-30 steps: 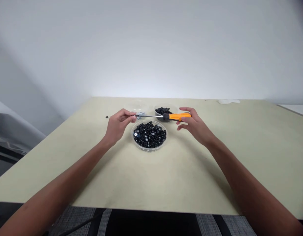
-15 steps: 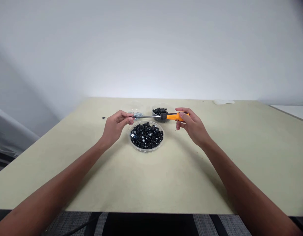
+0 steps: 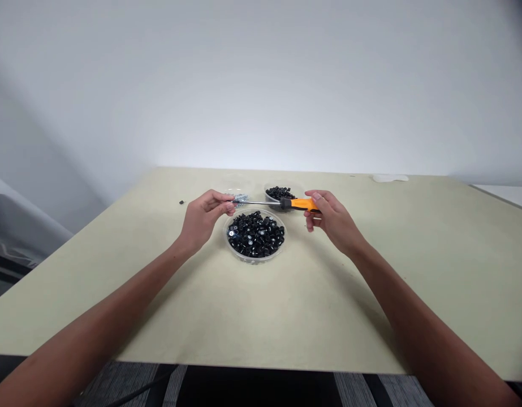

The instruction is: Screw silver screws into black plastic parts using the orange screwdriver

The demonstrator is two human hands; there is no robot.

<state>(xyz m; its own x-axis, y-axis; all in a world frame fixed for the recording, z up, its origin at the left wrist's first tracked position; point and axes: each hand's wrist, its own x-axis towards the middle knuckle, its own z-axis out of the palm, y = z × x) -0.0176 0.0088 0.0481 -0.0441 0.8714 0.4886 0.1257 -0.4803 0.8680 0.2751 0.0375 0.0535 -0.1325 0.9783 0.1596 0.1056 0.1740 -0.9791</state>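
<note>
An orange-and-black screwdriver (image 3: 300, 204) is held level above the bowls, its metal shaft pointing left. My right hand (image 3: 331, 220) is closed around the end of its handle, thumb on top. At the shaft's tip, my left hand (image 3: 203, 217) pinches a small dark part between thumb and fingers; most of it is hidden. Just below the shaft stands a clear round bowl (image 3: 254, 261) full of small black parts, some showing silver metal discs. Behind the shaft are a second clear bowl (image 3: 301, 189) of small black pieces and a clear container (image 3: 234, 185) of silvery screws.
One loose black piece (image 3: 181, 202) lies on the pale table (image 3: 261, 316), left of my left hand. A white flat item (image 3: 390, 178) lies by the back edge at the right. The wall (image 3: 261, 85) rises behind the table.
The view has shifted slightly, so the bowls and table items appear a little farther right. The right hand's fingers have shifted on the handle, which looks slightly turned. The left hand keeps its pinch.
</note>
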